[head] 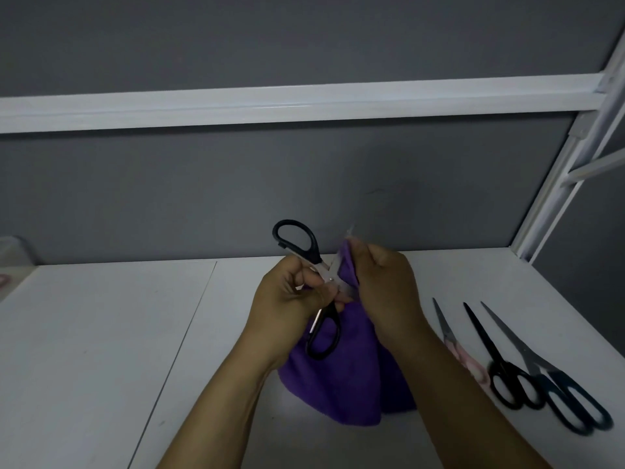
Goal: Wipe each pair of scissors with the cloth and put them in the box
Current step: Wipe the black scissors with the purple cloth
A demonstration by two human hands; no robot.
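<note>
Opened black-handled scissors (315, 250) gripped in left hand (291, 292), right hand (385, 286) pinching purple cloth (338, 384) round blade

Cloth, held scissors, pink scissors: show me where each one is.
cloth (338, 387): head view, lower fold.
held scissors (314, 248): head view, upper black handle loop.
pink scissors (475, 368): head view, pink handle.

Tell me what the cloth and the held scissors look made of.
The cloth: purple, matte, soft folds, likely microfibre. The scissors in the left hand: smooth black handles, probably plastic; blades pale with a sheen, likely steel, mostly covered by the cloth.
</note>
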